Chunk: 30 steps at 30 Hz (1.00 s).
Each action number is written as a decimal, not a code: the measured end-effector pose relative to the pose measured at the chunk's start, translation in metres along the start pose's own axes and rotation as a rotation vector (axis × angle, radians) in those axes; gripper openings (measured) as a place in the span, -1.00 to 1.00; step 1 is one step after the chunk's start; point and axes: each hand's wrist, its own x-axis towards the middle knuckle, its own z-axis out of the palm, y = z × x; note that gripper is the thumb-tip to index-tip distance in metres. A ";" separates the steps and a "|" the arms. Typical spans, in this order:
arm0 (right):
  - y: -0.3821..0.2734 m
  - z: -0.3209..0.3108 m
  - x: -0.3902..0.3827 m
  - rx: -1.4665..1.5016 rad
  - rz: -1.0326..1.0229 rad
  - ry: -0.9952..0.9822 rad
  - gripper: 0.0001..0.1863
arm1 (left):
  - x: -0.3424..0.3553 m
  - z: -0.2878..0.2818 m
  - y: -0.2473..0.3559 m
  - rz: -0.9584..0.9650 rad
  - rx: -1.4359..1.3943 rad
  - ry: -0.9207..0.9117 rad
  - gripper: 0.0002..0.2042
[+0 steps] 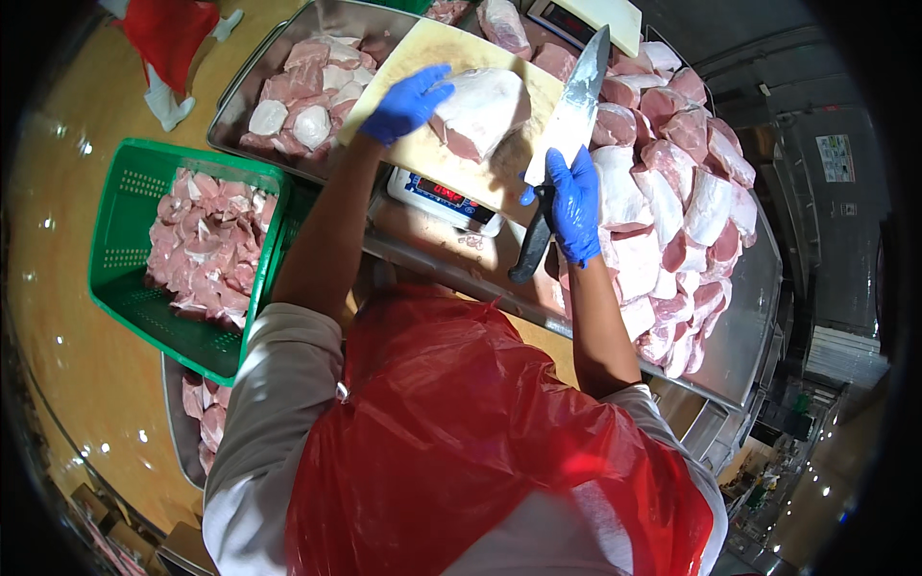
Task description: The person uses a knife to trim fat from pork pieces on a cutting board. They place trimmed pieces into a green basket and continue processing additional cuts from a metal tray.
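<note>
A large piece of pale, fat-covered raw meat [483,108] lies on the cream cutting board [415,50]. My left hand [411,104], in a blue glove, is at the meat's left end with its fingers stretched out. The fingertips reach the meat's edge without wrapping round it. Over the board's right side, my gloved right hand [573,202] is closed round the black handle of a large knife [579,101]. The wide blade points up and away from me, to the right of the meat and apart from it.
A digital scale [444,202] sits under the board's near edge. Many meat pieces [663,206] are heaped on a metal table at right. A metal tub [230,115] of meat stands far left, a green crate [123,250] of trimmings nearer. Another person's red apron [171,34] shows at upper left.
</note>
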 end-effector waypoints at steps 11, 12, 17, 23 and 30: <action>0.055 -0.040 -0.088 -0.914 -0.235 0.056 -0.74 | -0.120 0.038 0.083 -0.018 0.365 0.202 -0.80; 0.058 -0.033 -0.088 -0.944 -0.268 0.043 -0.73 | -0.120 0.040 0.088 -0.008 0.341 0.208 -0.79; 0.053 0.027 -0.056 -1.024 -0.382 0.012 -0.79 | -0.115 0.055 0.077 0.172 0.279 0.276 -0.79; 0.050 0.066 -0.010 -1.077 -0.333 0.006 -0.80 | -0.133 0.031 0.093 -0.115 0.304 0.299 -0.84; 0.051 0.025 -0.064 -1.280 -0.151 -0.340 -0.71 | -0.136 0.016 0.075 -0.088 0.198 0.444 -0.85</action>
